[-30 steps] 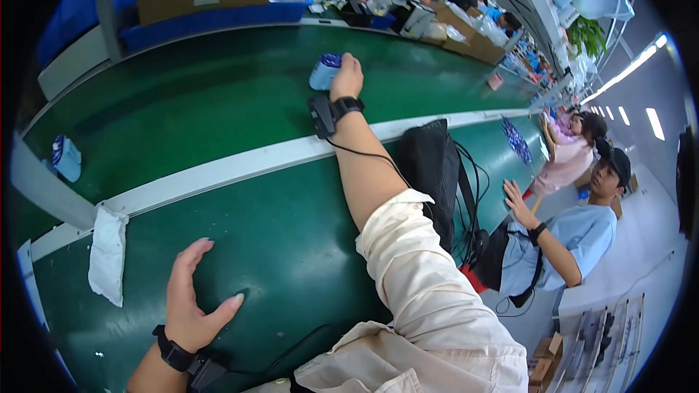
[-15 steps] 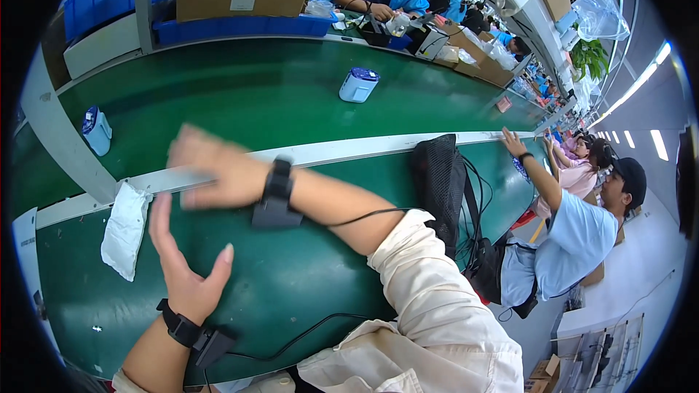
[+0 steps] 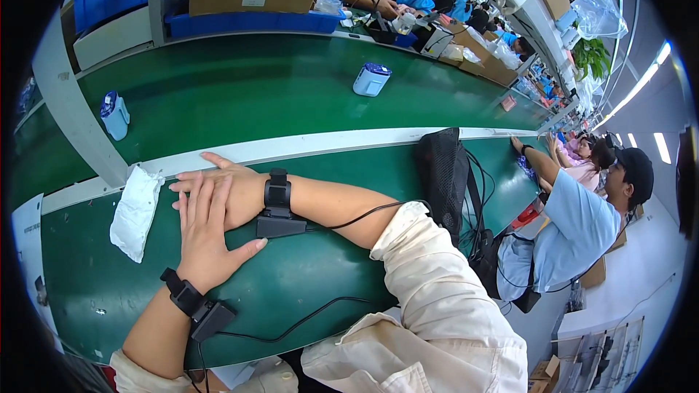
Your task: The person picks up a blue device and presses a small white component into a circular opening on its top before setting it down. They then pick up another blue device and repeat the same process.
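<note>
My right hand (image 3: 240, 193) lies flat with its fingers spread, reaching across to the left at the white rail. Over the back of its fingers rests my left hand (image 3: 205, 236), also flat, its thumb held out to the right. Neither hand holds anything. Each wrist wears a black strap with a small black box and a cable. Beside the hands, to the left, a crumpled white packet (image 3: 137, 212) lies on the green tabletop (image 3: 313, 276).
Beyond the white rail (image 3: 328, 143), two light blue containers with dark tops, one left (image 3: 115, 115) and one farther right (image 3: 372, 79), stand on a green belt. A black mesh bag (image 3: 440, 182) with cables is at right. Co-workers sit opposite and along the right.
My right hand has come down from a blurred sweep and settled flat. My left hand has moved right onto it. The co-worker at right has shifted their arm.
</note>
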`<state>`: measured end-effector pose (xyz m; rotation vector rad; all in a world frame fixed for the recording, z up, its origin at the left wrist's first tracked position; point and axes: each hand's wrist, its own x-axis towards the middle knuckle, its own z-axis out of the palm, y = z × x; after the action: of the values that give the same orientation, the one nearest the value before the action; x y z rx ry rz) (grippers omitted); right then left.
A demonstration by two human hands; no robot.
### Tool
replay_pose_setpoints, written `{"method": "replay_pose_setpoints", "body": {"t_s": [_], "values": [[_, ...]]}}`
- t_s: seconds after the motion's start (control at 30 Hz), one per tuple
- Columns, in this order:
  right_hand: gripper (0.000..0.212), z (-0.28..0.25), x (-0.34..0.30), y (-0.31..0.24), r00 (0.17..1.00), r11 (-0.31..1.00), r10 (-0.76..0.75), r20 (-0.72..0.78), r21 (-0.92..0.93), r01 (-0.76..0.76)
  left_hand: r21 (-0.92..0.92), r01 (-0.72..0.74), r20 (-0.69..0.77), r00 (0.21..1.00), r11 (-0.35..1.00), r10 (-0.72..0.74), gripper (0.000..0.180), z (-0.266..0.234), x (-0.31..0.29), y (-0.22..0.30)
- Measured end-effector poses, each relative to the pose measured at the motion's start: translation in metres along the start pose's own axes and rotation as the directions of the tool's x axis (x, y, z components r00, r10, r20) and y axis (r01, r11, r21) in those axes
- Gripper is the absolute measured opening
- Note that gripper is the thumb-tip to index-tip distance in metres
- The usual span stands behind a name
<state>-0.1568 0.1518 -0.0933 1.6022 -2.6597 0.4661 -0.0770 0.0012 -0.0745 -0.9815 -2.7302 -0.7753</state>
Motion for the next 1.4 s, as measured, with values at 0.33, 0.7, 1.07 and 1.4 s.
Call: {"method": "replay_pose_setpoints", "body": {"t_s": [0.33, 0.7, 1.07, 1.4], "values": [[0.057, 0.004, -0.001, 0.004, 0.974, 0.991, 0.045, -0.222, 0.131, -0.016, -0.058, 0.008, -0.034, 0.999, 0.998, -0.010, 0.095, 0.001, 0.017, -0.007], [0.019, 0.016, 0.008, 0.046, 0.819, 0.636, 0.403, -0.408, 0.768, 0.070, -0.274, 0.073, -0.344, 0.924, 0.959, -0.168, 0.042, 0.019, 0.083, -0.013], [0.016, 0.002, 0.012, 0.065, 0.595, 0.415, 0.711, -0.374, 0.907, 0.074, -0.453, 0.061, -0.438, 0.854, 0.889, -0.282, 0.043, 0.051, 0.133, -0.047], [0.022, -0.015, 0.006, 0.065, 0.776, -0.328, 0.627, -0.068, 0.881, 0.342, -0.797, 0.030, -0.331, 0.813, 0.603, -0.478, 0.039, 0.050, 0.136, -0.060]]}}
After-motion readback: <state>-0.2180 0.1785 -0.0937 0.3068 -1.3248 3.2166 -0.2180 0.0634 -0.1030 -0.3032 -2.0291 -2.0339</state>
